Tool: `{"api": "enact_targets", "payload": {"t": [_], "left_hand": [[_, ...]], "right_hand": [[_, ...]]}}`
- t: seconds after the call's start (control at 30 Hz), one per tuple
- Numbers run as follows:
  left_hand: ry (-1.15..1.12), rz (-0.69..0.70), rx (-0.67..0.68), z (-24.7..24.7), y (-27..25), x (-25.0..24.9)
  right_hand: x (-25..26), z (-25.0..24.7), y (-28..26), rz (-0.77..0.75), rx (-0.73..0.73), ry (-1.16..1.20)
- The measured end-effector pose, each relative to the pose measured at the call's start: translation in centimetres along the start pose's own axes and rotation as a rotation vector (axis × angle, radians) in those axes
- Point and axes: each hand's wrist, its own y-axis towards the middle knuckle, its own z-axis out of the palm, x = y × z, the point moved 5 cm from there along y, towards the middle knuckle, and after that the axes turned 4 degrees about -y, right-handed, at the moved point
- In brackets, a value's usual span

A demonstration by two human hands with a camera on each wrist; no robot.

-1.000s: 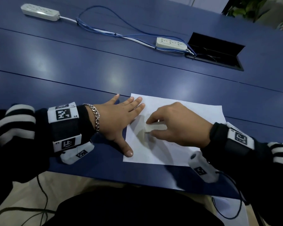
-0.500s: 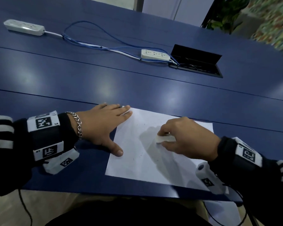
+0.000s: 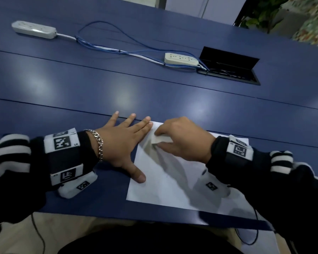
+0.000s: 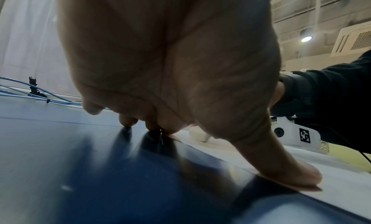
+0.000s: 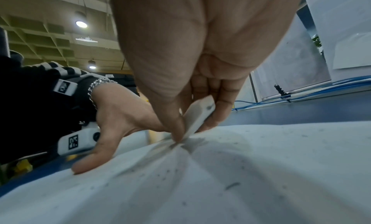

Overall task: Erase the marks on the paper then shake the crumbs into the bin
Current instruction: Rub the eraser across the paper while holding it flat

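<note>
A white sheet of paper [image 3: 165, 184] lies on the blue table [image 3: 99, 92] near its front edge. My right hand [image 3: 184, 142] pinches a white eraser [image 3: 161, 139] between thumb and fingers and presses its tip onto the paper near the far left corner. In the right wrist view the eraser [image 5: 198, 114] meets the paper [image 5: 240, 172], which carries small dark crumbs. My left hand [image 3: 125, 143] lies flat with fingers spread, its thumb and fingertips pressing the paper's left edge; the left wrist view shows the thumb [image 4: 291, 172] on the paper edge. No bin is visible.
Two white power strips [image 3: 34, 29] [image 3: 181, 59] joined by blue cables [image 3: 117, 50] lie at the back of the table. An open black cable hatch [image 3: 228, 67] sits at the back right. A plant [image 3: 261, 13] stands beyond the far edge.
My right hand has carried the eraser from the middle of the sheet toward its far left corner, close to the left hand's fingertips. The left hand stays flat on the paper's edge.
</note>
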Motion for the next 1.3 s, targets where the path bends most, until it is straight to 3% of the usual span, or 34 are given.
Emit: {"api": "enact_targets", "payload": {"t": [0.2,0.4,0.57,0.73,0.9,1.1,1.23,1.3], "left_hand": [[0.001,-0.016,-0.020,0.0,0.0,0.2],[0.004,-0.037,0.015,-0.1,0.1,0.1],[-0.012,-0.034,0.009,0.0,0.1,0.1],[-0.010,-0.040,0.020,0.0,0.0,0.1],[-0.016,-0.045,0.020,-0.1,0.0,0.1],[-0.023,-0.054,0.034,-0.2,-0.2,0.0],[-0.021,-0.053,0.030,-0.3,-0.2,-0.1],[-0.028,-0.043,0.032,-0.3,-0.3,-0.1]], "right_hand": [[2.6,0.5,-1.7,-0.227,0.164,0.051],[-0.8,-0.7,1.7,-0.063,-0.003,-0.007],[1.6,0.0,-2.1,-0.195,0.182,0.087],[-1.3,-0.8,1.1,-0.064,0.032,-0.045],[1.8,-0.2,-1.5,-0.230,0.219,0.040],[-1.7,-1.4,1.8,-0.065,0.000,-0.028],[1.0,-0.1,-1.6,-0.188,0.160,0.029],[-0.6,-0.8,-2.1,-0.140,0.115,0.053]]}}
